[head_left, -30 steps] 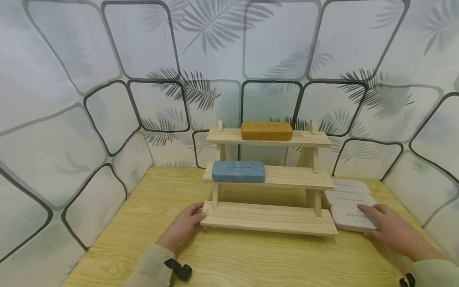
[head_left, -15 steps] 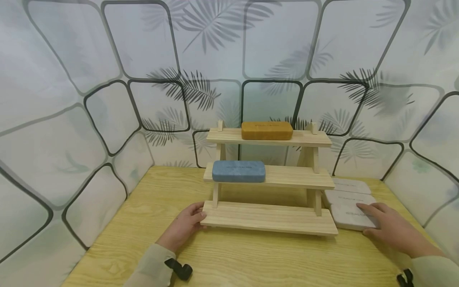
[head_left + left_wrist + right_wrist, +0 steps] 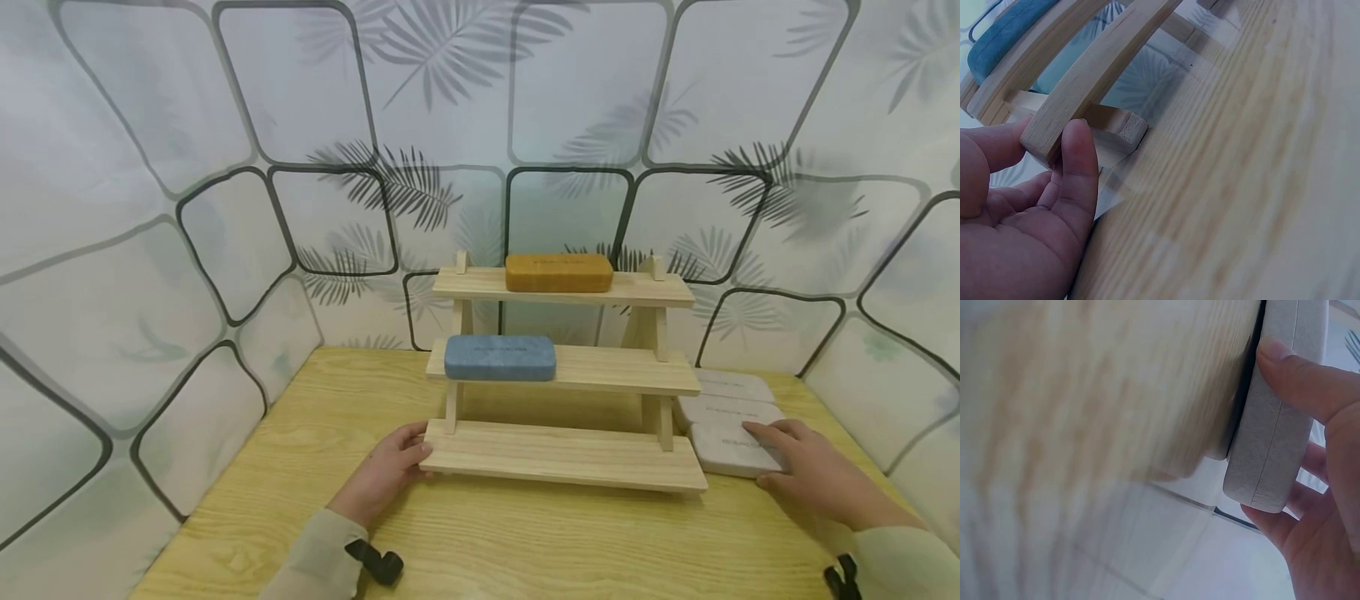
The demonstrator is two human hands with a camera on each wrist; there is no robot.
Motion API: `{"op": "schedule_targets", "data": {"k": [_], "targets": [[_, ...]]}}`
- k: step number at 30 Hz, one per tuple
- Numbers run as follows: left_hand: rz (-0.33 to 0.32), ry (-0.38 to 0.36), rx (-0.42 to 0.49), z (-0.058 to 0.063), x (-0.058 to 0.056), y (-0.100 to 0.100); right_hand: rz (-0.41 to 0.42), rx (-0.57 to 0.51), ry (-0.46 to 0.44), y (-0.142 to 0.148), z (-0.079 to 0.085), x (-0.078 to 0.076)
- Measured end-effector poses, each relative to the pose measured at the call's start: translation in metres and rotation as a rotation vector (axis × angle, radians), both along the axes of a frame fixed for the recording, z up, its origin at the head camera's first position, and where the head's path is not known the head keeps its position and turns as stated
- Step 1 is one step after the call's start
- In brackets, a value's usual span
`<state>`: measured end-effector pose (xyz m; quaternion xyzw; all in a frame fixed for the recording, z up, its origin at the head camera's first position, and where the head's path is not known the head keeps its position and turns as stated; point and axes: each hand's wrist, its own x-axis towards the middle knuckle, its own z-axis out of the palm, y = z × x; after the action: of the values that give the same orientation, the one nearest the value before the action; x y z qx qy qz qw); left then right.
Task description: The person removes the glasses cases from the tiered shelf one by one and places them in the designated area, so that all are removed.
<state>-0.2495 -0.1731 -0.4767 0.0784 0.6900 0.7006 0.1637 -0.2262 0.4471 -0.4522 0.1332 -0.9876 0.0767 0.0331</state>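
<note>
While my left grip (image 3: 384, 473) pinched the wooden stand (image 3: 562, 452) by its end, my right grip (image 3: 817, 479) had the nearest pale case (image 3: 729, 450) between thumb and parted fingers. I judged this the grasping step; moving the case would call for a firm hold.
</note>
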Motion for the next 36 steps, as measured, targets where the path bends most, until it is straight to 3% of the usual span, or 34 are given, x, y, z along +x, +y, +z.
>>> {"op": "schedule_targets", "data": {"k": [19, 36], "targets": [[-0.01, -0.005, 0.01, -0.003, -0.004, -0.002, 0.007, 0.036, 0.018, 0.003, 0.0, -0.005], [0.002, -0.004, 0.017, -0.002, -0.002, 0.0, 0.003, -0.074, 0.093, -0.012, 0.011, 0.005]]}}
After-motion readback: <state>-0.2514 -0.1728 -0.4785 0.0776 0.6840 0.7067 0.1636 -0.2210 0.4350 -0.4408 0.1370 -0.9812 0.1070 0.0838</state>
